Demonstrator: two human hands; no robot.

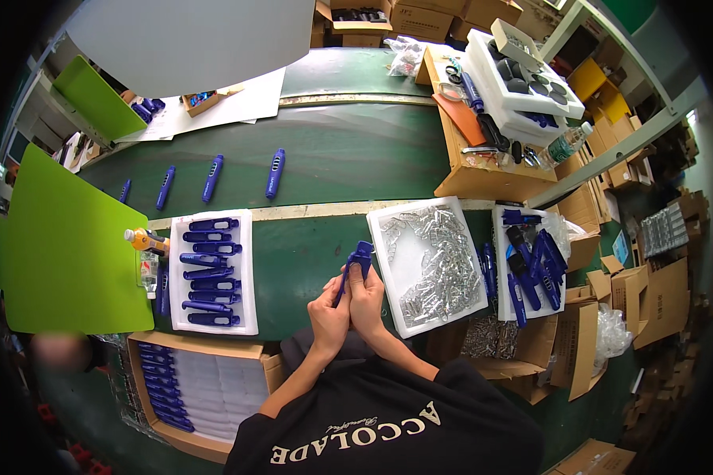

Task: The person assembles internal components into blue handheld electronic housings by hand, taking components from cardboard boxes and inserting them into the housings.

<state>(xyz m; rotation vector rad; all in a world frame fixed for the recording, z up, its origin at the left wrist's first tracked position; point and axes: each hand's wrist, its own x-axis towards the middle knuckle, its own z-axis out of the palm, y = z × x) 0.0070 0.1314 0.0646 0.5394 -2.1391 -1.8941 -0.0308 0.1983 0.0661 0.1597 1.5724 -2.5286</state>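
Observation:
Both hands are together at the near edge of the green bench. My right hand (366, 305) is closed on a blue plastic casing (362, 252), its thumb on top and the wider end pointing away from me. Against it my left hand (329, 319) is closed too, gripping a narrow blue strip at the casing's left side; whether that is a separate part I cannot tell. Just right of the hands lies a white foam tray (396, 273) with many small clear plastic pieces (444, 273). To the left, another white foam tray (245, 277) holds a column of blue casings (211, 273).
Several blue devices (275, 172) lie along the green bench's far strip. Drink bottles (147, 269) stand by a green panel (71, 245) at left. A third foam tray (523, 313) with blue parts lies right, below a wooden stand (491, 186). An open carton (269, 368) sits below left.

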